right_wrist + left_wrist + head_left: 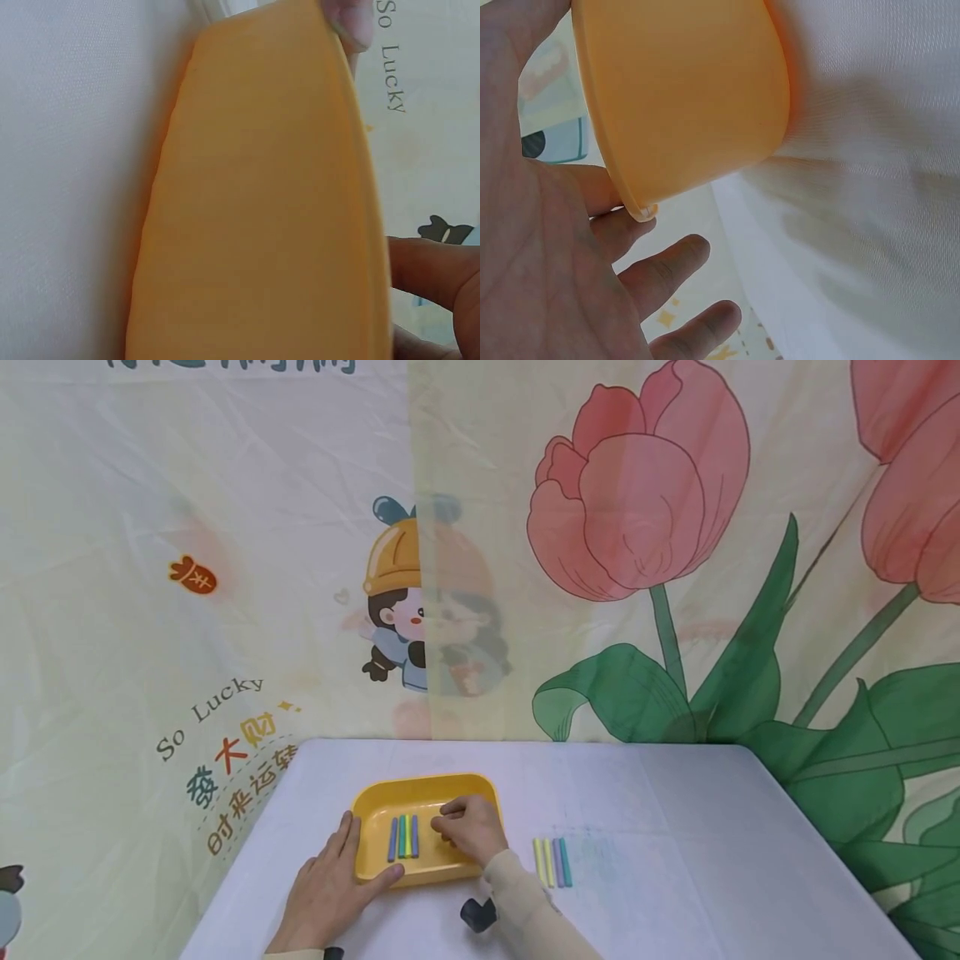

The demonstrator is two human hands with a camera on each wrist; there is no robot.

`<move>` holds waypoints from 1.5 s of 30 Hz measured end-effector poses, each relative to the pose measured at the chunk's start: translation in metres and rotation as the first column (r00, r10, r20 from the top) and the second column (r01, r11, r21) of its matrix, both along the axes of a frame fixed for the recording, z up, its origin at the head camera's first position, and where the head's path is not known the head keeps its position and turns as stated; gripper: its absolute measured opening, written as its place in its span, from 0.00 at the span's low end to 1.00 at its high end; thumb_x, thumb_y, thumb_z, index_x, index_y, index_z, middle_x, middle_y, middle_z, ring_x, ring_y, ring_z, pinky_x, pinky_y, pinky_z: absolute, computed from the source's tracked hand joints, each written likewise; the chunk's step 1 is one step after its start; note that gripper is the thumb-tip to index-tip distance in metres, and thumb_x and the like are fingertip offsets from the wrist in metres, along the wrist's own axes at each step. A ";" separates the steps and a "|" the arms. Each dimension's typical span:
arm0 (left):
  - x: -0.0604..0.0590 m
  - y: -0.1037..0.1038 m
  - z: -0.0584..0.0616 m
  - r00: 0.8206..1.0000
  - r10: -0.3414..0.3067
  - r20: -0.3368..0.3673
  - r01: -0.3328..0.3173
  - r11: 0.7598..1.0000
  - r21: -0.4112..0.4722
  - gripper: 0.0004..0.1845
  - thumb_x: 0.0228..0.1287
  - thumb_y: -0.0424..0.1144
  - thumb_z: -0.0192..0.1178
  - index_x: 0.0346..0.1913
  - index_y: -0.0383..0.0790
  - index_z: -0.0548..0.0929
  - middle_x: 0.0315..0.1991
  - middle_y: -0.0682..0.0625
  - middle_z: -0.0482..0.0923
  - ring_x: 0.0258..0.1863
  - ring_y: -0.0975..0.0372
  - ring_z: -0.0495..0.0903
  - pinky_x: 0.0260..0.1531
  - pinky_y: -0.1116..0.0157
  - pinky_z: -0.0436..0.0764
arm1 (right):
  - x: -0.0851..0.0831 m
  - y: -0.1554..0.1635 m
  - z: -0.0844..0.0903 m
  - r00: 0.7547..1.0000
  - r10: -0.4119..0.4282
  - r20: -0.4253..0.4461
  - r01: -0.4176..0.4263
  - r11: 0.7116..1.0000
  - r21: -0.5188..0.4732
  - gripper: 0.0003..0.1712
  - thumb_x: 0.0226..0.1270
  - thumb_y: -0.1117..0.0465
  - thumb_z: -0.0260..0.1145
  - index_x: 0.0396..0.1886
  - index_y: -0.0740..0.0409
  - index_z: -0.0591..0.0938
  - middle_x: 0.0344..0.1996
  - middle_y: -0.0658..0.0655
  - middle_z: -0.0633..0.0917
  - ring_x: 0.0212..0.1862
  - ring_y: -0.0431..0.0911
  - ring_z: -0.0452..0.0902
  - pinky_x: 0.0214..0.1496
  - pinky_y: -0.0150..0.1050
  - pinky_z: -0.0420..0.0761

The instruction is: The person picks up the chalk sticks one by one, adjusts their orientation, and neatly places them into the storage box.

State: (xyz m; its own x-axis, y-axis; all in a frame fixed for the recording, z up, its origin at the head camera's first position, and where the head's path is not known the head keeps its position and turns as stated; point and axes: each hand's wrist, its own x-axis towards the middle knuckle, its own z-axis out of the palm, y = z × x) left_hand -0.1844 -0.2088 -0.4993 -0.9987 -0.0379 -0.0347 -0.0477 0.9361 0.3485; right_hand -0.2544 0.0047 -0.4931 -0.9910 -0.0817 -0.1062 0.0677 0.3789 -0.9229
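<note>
A yellow tray (420,872) lies on the table, with several chalk sticks (403,837) in purple, green and yellow side by side inside it. My left hand (324,887) rests against its left corner, fingers fairly straight along the side and thumb at the front rim. In the left wrist view, the left hand (547,247) has fingertips touching the rim. Over the right half of the tray is my right hand (474,833), its fingers bent; whether they pinch anything I cannot tell. The right wrist view shows the right hand's fingers (427,270) beyond the tray's rim.
Right of the tray, several more chalk sticks (552,862) in yellow, purple and teal lie in a row on the white tabletop (675,860). A printed curtain (480,552) with tulips and cartoon figures hangs behind the table.
</note>
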 end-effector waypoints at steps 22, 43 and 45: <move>0.001 0.001 0.002 1.000 0.008 0.024 -0.008 1.000 0.012 0.71 0.51 0.85 0.50 0.78 0.26 0.50 0.79 0.31 0.47 0.73 0.35 0.56 0.65 0.31 0.60 | 0.016 0.043 0.029 0.993 -0.003 -0.114 0.001 1.000 -0.019 0.19 0.59 0.56 0.77 0.46 0.63 0.87 0.31 0.53 0.86 0.32 0.53 0.86 0.33 0.39 0.87; -0.002 0.000 0.001 0.999 0.016 0.037 -0.016 1.000 0.005 0.72 0.50 0.87 0.48 0.79 0.27 0.49 0.79 0.30 0.46 0.73 0.35 0.56 0.64 0.33 0.64 | 0.032 0.086 0.026 0.993 -0.086 -0.084 0.084 0.996 -0.033 0.21 0.61 0.54 0.76 0.49 0.63 0.87 0.35 0.53 0.86 0.31 0.46 0.85 0.34 0.38 0.87; -0.002 0.000 0.001 0.999 0.016 0.038 -0.016 1.000 0.008 0.72 0.50 0.86 0.48 0.78 0.27 0.49 0.79 0.31 0.46 0.73 0.35 0.56 0.64 0.33 0.63 | 0.032 0.092 0.024 0.992 -0.100 -0.080 0.099 0.995 -0.017 0.20 0.63 0.53 0.75 0.49 0.62 0.87 0.35 0.53 0.86 0.32 0.47 0.85 0.34 0.38 0.87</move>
State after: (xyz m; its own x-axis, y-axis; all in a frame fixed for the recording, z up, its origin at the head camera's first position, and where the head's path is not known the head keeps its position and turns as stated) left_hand -0.1863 -0.2088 -0.4983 -0.9959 -0.0534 -0.0732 -0.0760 0.9323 0.3536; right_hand -0.2223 0.0967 -0.4695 -0.9995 0.0171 -0.0252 0.0296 0.3621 -0.9317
